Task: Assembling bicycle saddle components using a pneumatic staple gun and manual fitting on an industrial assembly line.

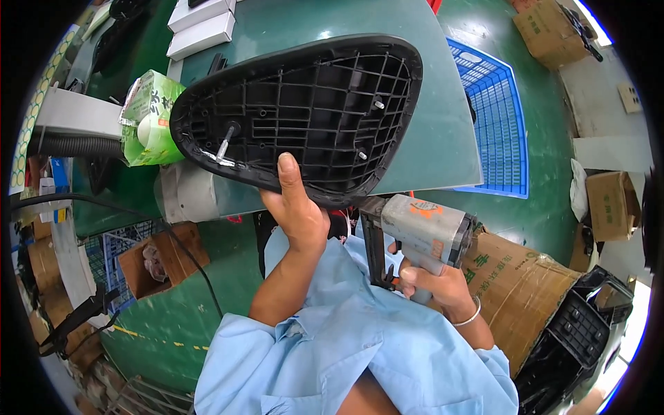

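Note:
A black saddle (pixel 297 117) is tilted up over the green table, its ribbed plastic underside facing me. Metal studs stick out of it, one long stud at the narrow left end and two short ones toward the wide right end. My left hand (pixel 299 207) grips the saddle's near edge, thumb on the ribbed side and fingers hidden behind. In my right hand (pixel 436 282) is a grey staple gun (pixel 422 228), held by its handle. The gun's nose meets or nearly meets the saddle's near right edge; whether it touches I cannot tell.
The green table (pixel 439 138) lies beneath the saddle. Beside its right edge stands a blue plastic crate (pixel 508 131). A green bag (pixel 155 117) is at the saddle's left tip. A large cardboard box (pixel 512 283) stands right of the gun. A black hose (pixel 187 242) hangs at left.

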The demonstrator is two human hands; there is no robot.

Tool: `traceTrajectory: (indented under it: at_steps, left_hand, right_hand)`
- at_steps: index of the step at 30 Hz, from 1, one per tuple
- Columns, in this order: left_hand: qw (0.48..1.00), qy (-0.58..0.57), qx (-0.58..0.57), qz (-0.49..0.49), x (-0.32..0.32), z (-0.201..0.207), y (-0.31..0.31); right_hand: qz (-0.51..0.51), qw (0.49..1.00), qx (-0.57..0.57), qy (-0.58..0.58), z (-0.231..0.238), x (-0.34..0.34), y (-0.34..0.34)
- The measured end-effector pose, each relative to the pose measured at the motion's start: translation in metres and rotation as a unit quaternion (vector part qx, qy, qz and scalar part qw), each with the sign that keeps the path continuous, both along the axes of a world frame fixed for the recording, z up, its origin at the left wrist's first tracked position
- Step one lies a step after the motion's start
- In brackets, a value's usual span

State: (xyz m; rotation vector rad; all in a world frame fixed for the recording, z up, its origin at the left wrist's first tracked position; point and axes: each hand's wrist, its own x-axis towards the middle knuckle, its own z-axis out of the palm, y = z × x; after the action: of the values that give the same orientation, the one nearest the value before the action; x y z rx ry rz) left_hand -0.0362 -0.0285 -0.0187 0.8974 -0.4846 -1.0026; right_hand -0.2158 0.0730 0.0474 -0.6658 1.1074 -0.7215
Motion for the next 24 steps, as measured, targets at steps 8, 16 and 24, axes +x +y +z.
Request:
traceTrajectory:
  at_steps: [8, 16, 24]
  left_hand:
    - [0.995, 0.09, 0.036, 0.015, -0.014, 0.002, 0.014]
    - [0.988, 0.053, 0.019, -0.142, 0.005, -0.014, 0.036]
    - [0.954, 0.146, 0.09, -0.246, 0.041, 0.002, 0.038]
  right_hand:
    - [-0.064, 0.997, -0.041, 0.009, 0.008, -0.002, 0.001]
    - [-0.069, 0.996, -0.034, 0.049, 0.01, -0.028, -0.004]
    - [-0.046, 0.991, -0.077, 0.101, 0.0, -0.032, -0.001]
